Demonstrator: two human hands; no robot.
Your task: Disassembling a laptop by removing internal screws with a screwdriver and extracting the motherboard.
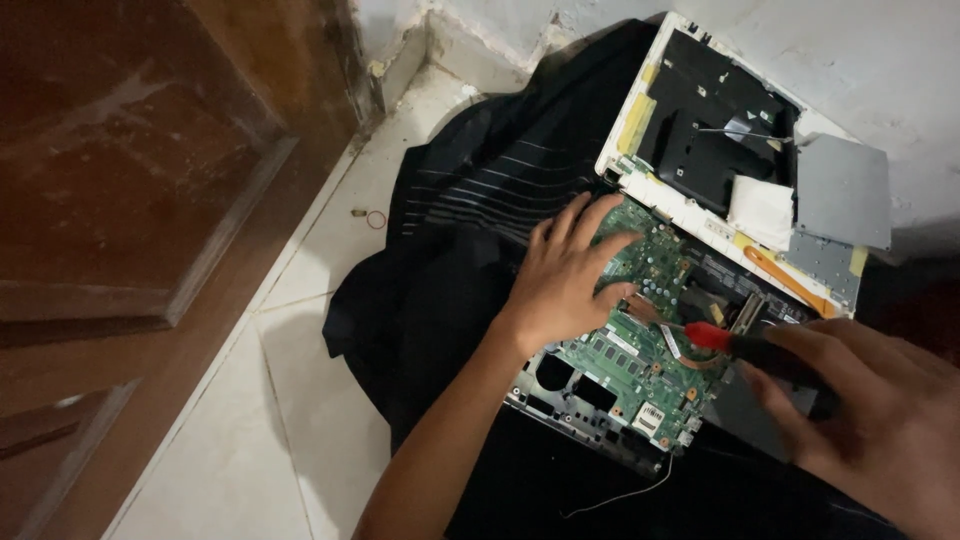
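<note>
Our left hand (568, 272) lies spread flat, gripping nothing, on the green laptop circuit board (640, 340); our right hand (880, 415) closes around a red-and-black screwdriver (745, 345), tip on that board, atop dark striped cloth (480, 200).

Your left hand (568, 275) covers the upper left part of the green circuit board (640, 360), so what lies under your palm cannot be told. Your right hand (880, 410) is cut off by the right and bottom edges and hides the screwdriver (745, 345) handle's end. The screwdriver tip is too small to make out. The small ring (376, 219) on the floor is too tiny to identify.
</note>
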